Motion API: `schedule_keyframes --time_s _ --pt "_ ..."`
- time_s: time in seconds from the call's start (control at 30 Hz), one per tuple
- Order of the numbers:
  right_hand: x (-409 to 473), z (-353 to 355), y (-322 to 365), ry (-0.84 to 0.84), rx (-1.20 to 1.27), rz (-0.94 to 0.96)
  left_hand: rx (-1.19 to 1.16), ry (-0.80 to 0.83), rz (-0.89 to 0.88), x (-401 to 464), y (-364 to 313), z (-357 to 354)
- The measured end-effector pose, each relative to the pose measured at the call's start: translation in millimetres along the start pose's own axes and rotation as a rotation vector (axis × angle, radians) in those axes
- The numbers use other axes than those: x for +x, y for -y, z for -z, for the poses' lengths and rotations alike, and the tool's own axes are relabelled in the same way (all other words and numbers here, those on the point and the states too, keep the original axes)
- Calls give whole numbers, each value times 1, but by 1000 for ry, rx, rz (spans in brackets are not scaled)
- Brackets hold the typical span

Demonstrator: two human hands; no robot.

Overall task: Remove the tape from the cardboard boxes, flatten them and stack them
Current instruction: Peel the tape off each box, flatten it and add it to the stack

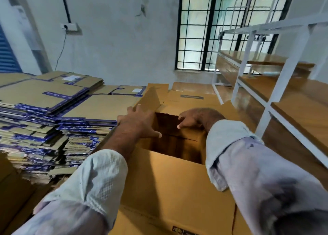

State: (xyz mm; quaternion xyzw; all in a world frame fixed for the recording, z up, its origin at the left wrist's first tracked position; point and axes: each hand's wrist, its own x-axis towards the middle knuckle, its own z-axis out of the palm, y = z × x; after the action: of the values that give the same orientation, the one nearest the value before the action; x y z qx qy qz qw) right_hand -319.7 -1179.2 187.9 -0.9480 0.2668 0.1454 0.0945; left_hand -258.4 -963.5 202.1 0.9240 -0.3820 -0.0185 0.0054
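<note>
Open cardboard box (170,178) not flattened yet: left hand (140,124) spread flat on its rim, right hand (194,118) gripping the opposite flap. Big flattened-box stack (53,110) left of the left hand.

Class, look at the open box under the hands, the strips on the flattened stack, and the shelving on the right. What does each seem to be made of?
Open box: matte brown cardboard, with folded flaps.
Strips on the flattened stack: glossy blue printed tape, probably plastic; it glints.
Shelving: white-painted frame, likely metal, with shiny wood-look boards.
</note>
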Motion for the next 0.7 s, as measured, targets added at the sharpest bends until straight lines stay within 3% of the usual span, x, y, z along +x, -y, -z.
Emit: schedule_keyframes --time_s 0.23,0.43,0.7 --pt "81 -33 -46 46 -76 15 53 -86 154 27 -12 -9" --pt "142 -10 -87 -257 59 -38 9 -112 104 32 -14 -5" --pt "178 -45 -114 -213 1 -153 21 -57 55 27 -13 -10"
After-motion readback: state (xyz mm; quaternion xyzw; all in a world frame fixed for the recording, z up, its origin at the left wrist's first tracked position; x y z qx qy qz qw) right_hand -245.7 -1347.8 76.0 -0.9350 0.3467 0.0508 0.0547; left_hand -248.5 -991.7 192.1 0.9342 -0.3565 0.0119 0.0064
